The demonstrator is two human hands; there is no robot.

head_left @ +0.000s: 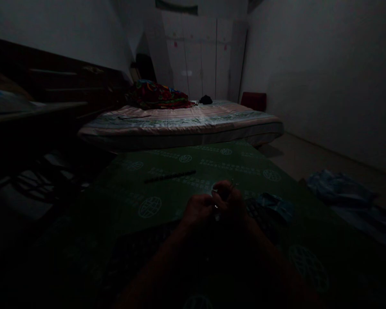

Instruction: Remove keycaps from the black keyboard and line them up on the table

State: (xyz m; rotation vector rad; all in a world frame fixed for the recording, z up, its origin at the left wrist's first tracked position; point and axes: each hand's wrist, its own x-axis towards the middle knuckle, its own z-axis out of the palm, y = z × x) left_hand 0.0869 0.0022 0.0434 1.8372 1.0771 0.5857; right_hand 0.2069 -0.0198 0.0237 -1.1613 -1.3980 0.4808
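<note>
My left hand and my right hand meet over the green printed surface, fingers closed and touching. Between their fingertips shows a small pale piece, too dark and small to name. A thin light tip sticks out above my right hand, its kind unclear. Below both hands and forearms lies a dark, keyboard-like object, partly hidden by the arms. Beside my right hand is a crumpled bluish cloth. Farther off, a long thin dark strip lies flat on the green surface.
The room is very dim. Beyond the green surface stands a bed with a red patterned blanket and a small black item. Bluish fabric lies at the right. A dark shelf or table edge juts in at left.
</note>
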